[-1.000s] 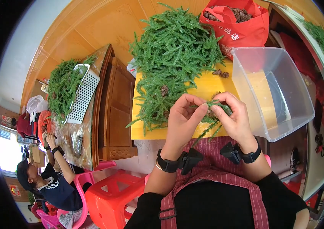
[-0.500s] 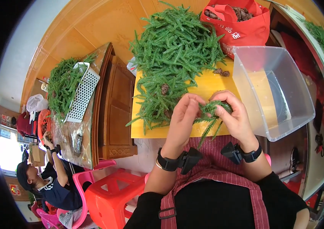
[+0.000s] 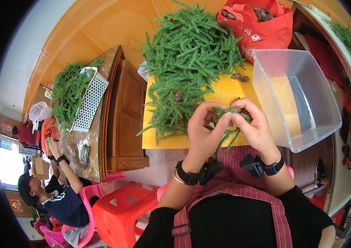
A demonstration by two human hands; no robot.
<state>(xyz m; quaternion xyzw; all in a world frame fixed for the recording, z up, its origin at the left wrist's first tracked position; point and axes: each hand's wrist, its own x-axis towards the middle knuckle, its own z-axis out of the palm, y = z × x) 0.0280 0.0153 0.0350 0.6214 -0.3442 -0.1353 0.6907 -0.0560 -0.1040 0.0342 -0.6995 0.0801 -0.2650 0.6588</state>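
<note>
L hand point(image 3: 204, 130) & R hand point(image 3: 255, 124) are close tog., thumbs nearly touching, each w/ its grip pinched on a small bunch of green needle-leaved sprigs point(image 3: 230, 134); bunch is held up just above front edge of the flat yellow worktop point(image 3: 225, 94), approx. mid-way along, its tips hanging down twd the person. Fingers hide part of it, so can't tell exactly how the stems sit. Big heap of loose green needle-leaved sprigs point(image 3: 192, 45) fills worktop's back L corner & runs fwd along L edge, w/ a round brown cone point(image 3: 178, 96) on its front part. Pair of small brown cones point(image 3: 240, 77) lies nr back edge, R of heap. Red cloth bag point(image 3: 266, 35) full of brown cones stands at back R corner; open clear plastic bin point(image 3: 285, 132) is at R edge. Well off to L, a co-worker point(image 3: 65, 206) sits at a brown wooden worktop point(image 3: 70, 151).
</note>
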